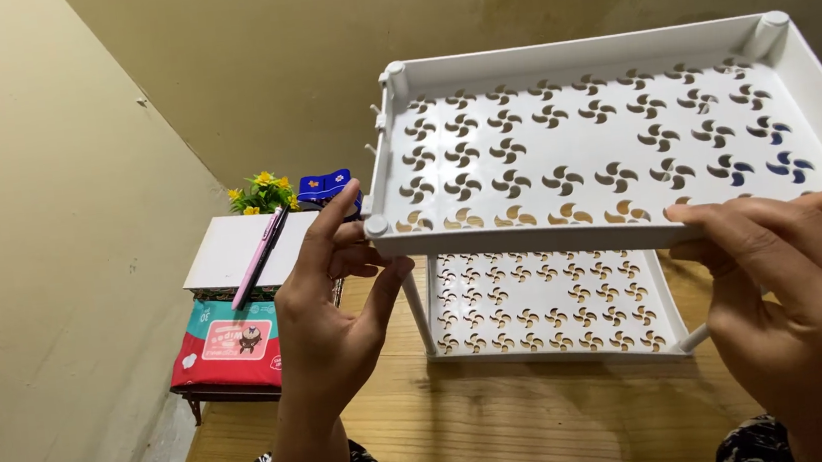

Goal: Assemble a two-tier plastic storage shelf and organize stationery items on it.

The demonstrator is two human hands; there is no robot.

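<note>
You steady the top tray (613, 141) of a white two-tier rack at both front corners.
Your left hand (338, 308) grips its corner post, your right hand (808, 283) clamps the front rim, keeping it level over the lower tray (538, 299).

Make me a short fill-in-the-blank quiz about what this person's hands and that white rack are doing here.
1. Both hands grip the front edge of the rack's ____ tray.
2. The rack stands on a ____ table.
3. A ____ pen lies on the white box beyond the left hand.
4. The right hand holds the tray's ____ corner.

Missing words: upper; wooden; pink; right
</note>
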